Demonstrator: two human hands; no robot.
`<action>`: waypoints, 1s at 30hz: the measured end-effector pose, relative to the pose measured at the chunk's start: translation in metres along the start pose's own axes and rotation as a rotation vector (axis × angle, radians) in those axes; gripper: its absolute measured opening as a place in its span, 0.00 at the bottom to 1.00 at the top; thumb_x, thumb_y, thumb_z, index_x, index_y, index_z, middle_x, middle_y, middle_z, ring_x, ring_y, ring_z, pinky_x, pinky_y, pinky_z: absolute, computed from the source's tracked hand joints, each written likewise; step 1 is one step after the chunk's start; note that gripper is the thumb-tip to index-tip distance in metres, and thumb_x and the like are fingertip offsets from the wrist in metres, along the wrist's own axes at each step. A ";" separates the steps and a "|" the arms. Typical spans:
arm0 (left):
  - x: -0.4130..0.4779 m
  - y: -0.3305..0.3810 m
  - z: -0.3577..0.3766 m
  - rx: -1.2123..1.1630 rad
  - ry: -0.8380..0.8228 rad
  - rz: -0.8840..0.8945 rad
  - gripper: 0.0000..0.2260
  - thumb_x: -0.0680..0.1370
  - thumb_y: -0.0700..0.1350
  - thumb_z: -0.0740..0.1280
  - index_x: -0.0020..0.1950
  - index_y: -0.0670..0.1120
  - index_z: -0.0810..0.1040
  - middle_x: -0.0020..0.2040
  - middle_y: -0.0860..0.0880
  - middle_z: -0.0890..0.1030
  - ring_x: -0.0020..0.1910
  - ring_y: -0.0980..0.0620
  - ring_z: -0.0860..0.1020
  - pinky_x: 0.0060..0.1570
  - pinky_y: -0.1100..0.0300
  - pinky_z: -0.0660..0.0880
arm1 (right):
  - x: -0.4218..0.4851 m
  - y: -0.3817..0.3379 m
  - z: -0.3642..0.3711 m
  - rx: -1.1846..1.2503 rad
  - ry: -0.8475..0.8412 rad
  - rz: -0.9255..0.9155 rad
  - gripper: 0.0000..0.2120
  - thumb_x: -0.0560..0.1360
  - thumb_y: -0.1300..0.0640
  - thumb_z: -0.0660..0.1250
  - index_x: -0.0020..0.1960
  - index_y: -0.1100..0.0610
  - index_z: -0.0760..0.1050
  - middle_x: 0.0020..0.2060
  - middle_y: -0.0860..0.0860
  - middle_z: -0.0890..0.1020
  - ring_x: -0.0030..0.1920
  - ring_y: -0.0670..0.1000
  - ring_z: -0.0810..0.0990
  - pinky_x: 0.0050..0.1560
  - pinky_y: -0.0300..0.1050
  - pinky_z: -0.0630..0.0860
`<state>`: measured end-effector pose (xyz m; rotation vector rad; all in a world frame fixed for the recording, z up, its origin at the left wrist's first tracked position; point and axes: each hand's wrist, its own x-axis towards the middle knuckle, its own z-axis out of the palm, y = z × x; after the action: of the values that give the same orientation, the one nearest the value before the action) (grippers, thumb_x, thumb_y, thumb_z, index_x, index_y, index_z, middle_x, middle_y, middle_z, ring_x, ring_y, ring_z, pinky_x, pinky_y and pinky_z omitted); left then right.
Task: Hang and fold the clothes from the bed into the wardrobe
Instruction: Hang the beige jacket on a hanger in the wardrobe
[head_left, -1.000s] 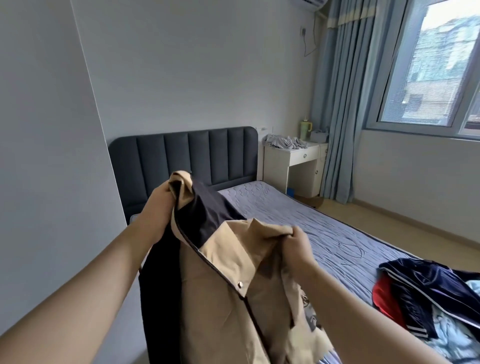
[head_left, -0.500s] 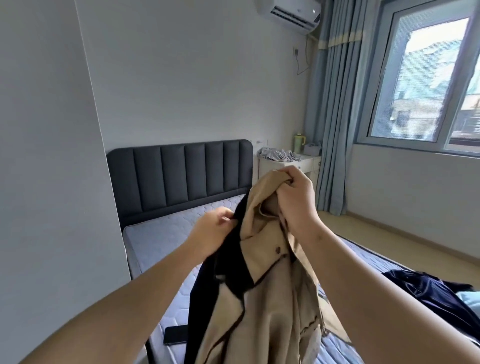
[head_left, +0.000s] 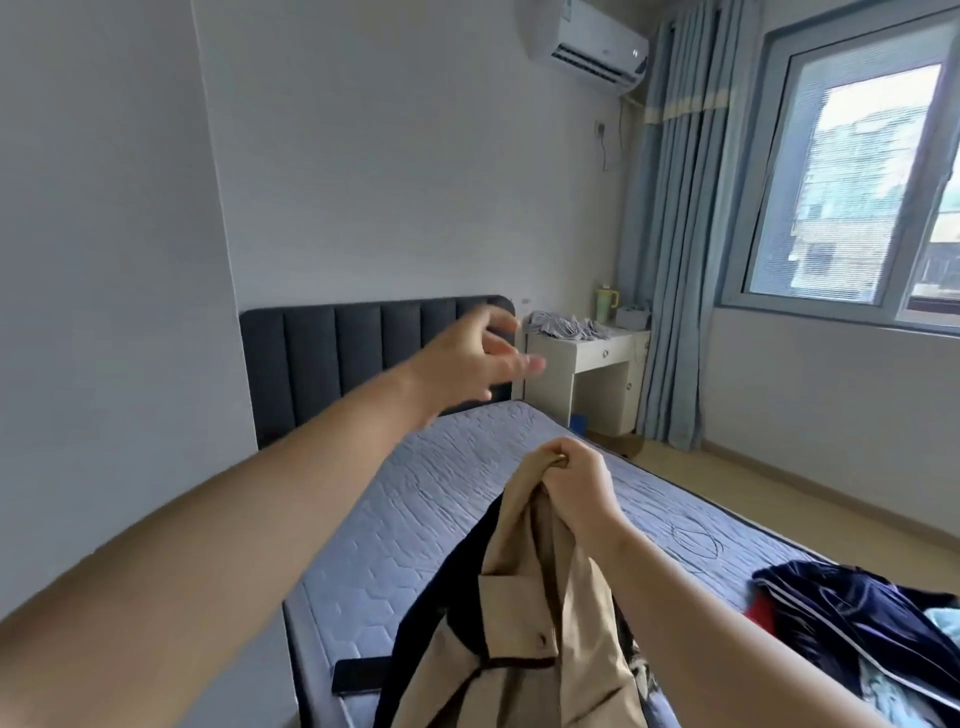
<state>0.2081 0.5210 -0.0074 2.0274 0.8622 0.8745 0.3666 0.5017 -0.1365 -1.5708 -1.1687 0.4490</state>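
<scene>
The left hand (head_left: 467, 358) has let go of the jacket (head_left: 524, 623) and reaches out empty; the right hand (head_left: 576, 483) alone grips its collar, likely for hanging.

No legible text, air conditioner (head_left: 582, 36) mark — blurred

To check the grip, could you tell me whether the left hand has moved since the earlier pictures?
Yes: the left hand has let go of the jacket and risen across the headboard, toward its right end.
</scene>
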 end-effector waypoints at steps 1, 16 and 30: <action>-0.006 -0.015 0.013 0.089 -0.110 -0.111 0.25 0.72 0.51 0.72 0.65 0.52 0.67 0.59 0.52 0.73 0.56 0.54 0.74 0.47 0.61 0.73 | 0.001 -0.007 0.001 0.026 0.010 0.011 0.17 0.70 0.69 0.55 0.37 0.49 0.75 0.36 0.48 0.79 0.38 0.48 0.76 0.33 0.39 0.70; -0.026 -0.113 0.053 0.086 0.148 -0.299 0.12 0.76 0.37 0.59 0.35 0.48 0.73 0.37 0.46 0.75 0.39 0.49 0.71 0.39 0.58 0.66 | -0.010 -0.018 0.004 0.175 -0.076 -0.108 0.15 0.71 0.68 0.62 0.38 0.49 0.74 0.36 0.46 0.78 0.39 0.46 0.75 0.36 0.37 0.71; -0.006 -0.062 -0.016 -0.422 0.445 -0.120 0.12 0.77 0.39 0.64 0.35 0.49 0.80 0.31 0.51 0.81 0.33 0.53 0.77 0.36 0.60 0.75 | 0.006 -0.032 -0.007 -0.075 0.203 0.051 0.10 0.73 0.66 0.53 0.43 0.56 0.71 0.36 0.53 0.75 0.39 0.55 0.72 0.38 0.45 0.67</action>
<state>0.1748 0.5531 -0.0526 1.4255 0.9287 1.3398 0.3604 0.5017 -0.1038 -1.6720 -1.0019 0.2738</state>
